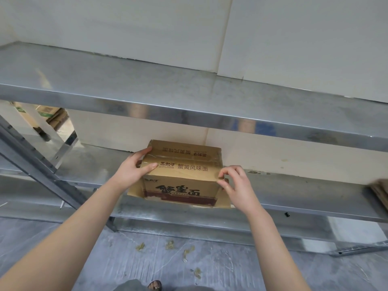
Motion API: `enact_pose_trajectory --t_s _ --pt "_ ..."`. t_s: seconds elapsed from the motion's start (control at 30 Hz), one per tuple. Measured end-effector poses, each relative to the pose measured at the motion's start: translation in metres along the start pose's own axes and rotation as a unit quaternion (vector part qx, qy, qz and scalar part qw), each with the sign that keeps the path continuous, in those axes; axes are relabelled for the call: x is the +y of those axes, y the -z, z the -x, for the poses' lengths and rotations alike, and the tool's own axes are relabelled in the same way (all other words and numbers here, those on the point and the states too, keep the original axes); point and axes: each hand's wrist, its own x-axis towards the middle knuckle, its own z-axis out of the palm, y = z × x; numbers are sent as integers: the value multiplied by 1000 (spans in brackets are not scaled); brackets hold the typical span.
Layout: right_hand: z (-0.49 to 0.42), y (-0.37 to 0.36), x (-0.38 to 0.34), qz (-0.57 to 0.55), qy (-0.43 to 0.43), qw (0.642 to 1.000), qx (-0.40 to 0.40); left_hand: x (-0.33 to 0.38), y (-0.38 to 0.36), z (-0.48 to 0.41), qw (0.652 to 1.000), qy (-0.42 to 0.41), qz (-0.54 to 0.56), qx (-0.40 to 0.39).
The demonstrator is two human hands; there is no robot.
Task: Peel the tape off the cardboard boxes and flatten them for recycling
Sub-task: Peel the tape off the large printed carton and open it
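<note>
- Two bare forearms reach up from the bottom of the view, one on each side.
- The left hand lies relaxed against the left end of the one cardboard box. Its fingers are straight along the far top edge and its thumb is flat on the lid.
- The right hand is pinched, thumb and forefinger meeting at the box's right upper edge. Whether they hold tape or cardboard cannot be told.
- A strip of clear tape shines along the seam of the lid.
- The box stands upright on the middle shelf of a metal rack, at its front edge, with printed characters on the lid and front.
- Three shelf levels show; the top shelf is above the box.
- One stack of flattened cardboard lies at the right edge of the middle shelf.
- At least five small crumpled scraps lie on the grey floor.
- One sandalled foot shows at the bottom.
</note>
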Motion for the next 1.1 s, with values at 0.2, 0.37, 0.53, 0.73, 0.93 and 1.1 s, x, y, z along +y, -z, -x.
enact_pose_trajectory --t_s 0.2,0.37,0.53,0.73,0.93,1.1 --pt "-9 7 -3 78 22 997 -5 1 0 -2 1000 4 -2 2" --pt "-8 6 2 59 17 998 7 3 -1 -1 1000 -3 -3 8" --pt "-1 -4 8 -1 5 998 61 6 -2 0 1000 -9 -18 20" --pt "3 -5 14 -44 -17 998 51 7 -4 2 999 -15 -23 17" --pt "2 0 11 -32 28 999 14 6 -1 0 1000 -4 -23 -2" --pt "-2 -2 9 64 72 994 53 5 -1 1 1000 5 -11 -7"
